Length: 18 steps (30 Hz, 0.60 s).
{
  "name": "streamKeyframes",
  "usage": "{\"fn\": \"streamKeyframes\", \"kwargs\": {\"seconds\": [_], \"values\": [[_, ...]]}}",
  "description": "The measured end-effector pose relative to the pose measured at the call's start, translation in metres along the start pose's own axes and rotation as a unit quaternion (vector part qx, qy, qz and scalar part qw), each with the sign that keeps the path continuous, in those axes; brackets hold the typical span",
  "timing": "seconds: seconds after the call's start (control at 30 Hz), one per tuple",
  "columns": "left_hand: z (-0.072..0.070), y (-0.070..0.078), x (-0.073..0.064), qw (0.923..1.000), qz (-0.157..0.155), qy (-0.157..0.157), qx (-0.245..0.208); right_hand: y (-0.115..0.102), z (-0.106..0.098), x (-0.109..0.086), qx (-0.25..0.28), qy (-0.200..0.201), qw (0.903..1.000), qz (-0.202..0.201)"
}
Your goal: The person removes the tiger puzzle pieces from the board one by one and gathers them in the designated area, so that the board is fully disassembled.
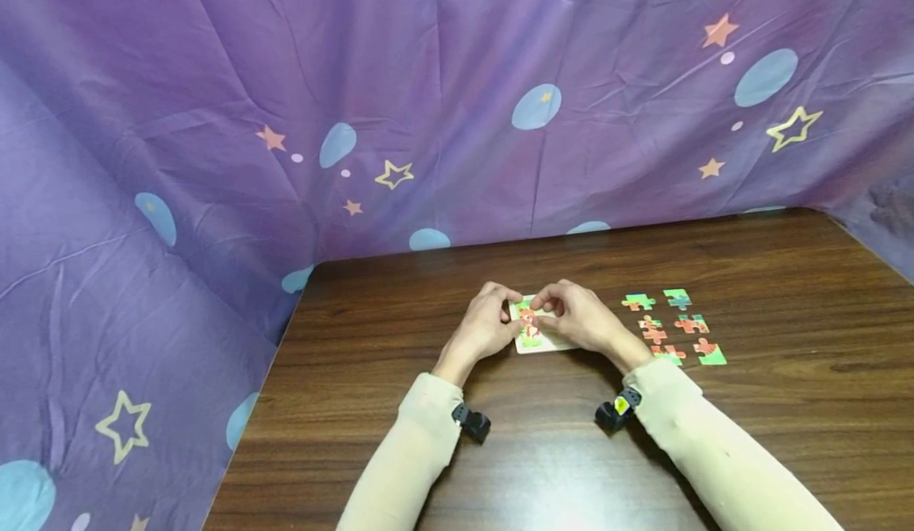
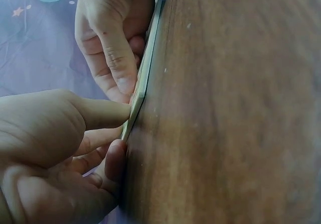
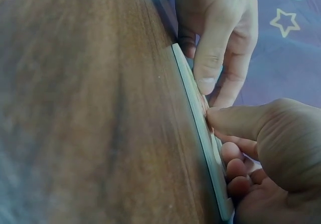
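A thin white-edged jigsaw board [image 1: 550, 343] lies flat on the table, with green, red and white pieces [image 1: 530, 332] set in its left part. My left hand [image 1: 484, 323] holds the board's left side. Its thumb [image 2: 106, 113] presses the top face while other fingertips are curled at the edge. From the right, my right hand [image 1: 580, 317] reaches over the board. Its thumb [image 3: 235, 121] and index finger pinch at a puzzle piece beside the filled part; that piece is mostly hidden by the fingers.
Several loose jigsaw pieces [image 1: 691, 324], green and orange-red, lie apart in two columns right of the board, one partly behind my right wrist. The brown wooden table [image 1: 343, 404] ends at the back against a purple patterned cloth [image 1: 457, 102].
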<state>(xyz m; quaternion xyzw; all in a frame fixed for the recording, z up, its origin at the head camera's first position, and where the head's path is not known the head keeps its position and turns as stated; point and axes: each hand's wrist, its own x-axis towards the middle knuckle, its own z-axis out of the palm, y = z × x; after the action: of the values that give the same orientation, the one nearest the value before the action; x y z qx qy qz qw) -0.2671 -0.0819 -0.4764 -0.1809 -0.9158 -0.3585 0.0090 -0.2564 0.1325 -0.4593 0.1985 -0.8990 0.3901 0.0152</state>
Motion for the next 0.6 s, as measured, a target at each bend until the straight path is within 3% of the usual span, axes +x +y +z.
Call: {"fn": "streamKeyframes", "kwargs": {"seconds": [0.6], "values": [[0.0033, -0.0048, 0.0035, 0.9999, 0.01, 0.009, 0.0, -0.0034, 0.0018, 0.0014, 0.002, -0.013, 0.9999, 0.008]]}}
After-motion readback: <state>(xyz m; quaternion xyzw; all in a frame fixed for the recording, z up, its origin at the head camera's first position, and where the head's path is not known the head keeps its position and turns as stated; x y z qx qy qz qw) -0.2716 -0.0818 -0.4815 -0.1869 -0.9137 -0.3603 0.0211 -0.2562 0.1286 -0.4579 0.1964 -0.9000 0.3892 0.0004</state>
